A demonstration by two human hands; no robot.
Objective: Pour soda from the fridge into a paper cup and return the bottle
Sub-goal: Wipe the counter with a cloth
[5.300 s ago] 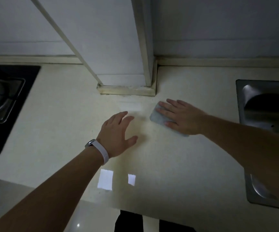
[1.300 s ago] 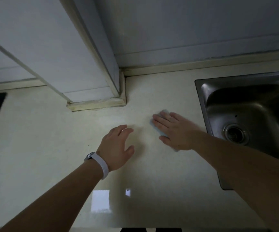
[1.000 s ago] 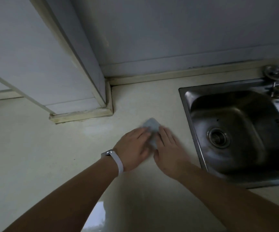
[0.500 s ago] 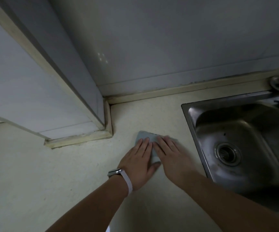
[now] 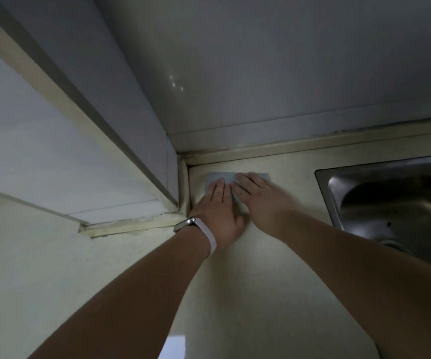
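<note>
Both our hands flat, fingers together, nothing clamped: left hand and right hand press pale cloth onto table, in corner near sink. Dim light; probably wiping. Keep even pressure, sweep toward sink. Bottle, cup not visible.

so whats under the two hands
A pale blue cloth lies flat on the counter, pressed by the left hand and right hand. Only its far edge shows; the rest is covered by the hands.
</note>
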